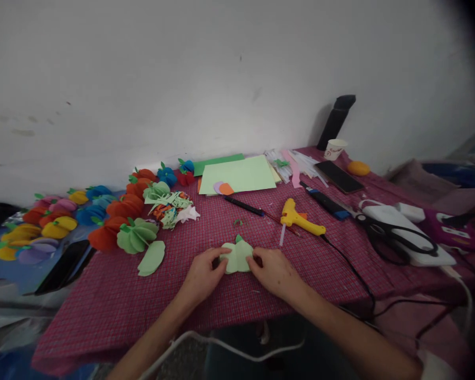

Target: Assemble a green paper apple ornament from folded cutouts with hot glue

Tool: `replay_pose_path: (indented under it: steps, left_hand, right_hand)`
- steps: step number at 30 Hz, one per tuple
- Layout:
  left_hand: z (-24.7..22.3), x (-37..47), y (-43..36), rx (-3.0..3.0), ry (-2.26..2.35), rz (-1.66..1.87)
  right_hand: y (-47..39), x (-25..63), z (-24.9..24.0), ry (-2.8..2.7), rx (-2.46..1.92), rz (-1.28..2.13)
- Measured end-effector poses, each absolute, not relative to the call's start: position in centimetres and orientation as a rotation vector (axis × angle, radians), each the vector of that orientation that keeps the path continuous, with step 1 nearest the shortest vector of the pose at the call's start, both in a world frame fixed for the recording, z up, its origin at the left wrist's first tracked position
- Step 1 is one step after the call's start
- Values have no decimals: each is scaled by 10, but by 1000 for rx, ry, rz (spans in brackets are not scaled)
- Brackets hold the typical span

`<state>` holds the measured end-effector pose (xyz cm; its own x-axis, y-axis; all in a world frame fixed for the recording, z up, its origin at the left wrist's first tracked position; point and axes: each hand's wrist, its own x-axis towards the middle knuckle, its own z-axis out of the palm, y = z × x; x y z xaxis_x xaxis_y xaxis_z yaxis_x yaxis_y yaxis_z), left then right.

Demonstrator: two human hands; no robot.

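Between my two hands lies a light green paper pumpkin, spread flat with a centre fold and a dark green paper stem at its top. My left hand pinches its left edge between thumb and fingers. On the other side, my right hand has its fingers closed on the right edge. To the left are a stack of light green paper cutouts and a finished light green paper pumpkin. A yellow glue gun rests to the right of my hands.
Colourful paper pumpkins fill the left side, beside paper scraps. Green sheets and a black pen lie behind. Rightward are a utility knife, phone, black scissors, power strip, paper cup and cables.
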<state>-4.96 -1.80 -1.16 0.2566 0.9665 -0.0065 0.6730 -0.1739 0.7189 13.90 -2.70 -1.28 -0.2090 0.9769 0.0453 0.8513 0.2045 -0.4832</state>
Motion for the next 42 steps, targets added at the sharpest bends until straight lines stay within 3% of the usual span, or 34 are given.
replay_pose_path:
  steps: [15,25,42]
  left_hand:
    - [-6,-50,-11,1812,1360,688]
    - [-10,-46,-11,1918,1518,623]
    - [-2,-42,-13,1830,1477,632]
  right_hand:
    - [-49,131,6,-2398,-1420,515]
    - [-53,148,-3,-2187,-1804,386]
    - [-56,130,-3,-2372,-1612,380]
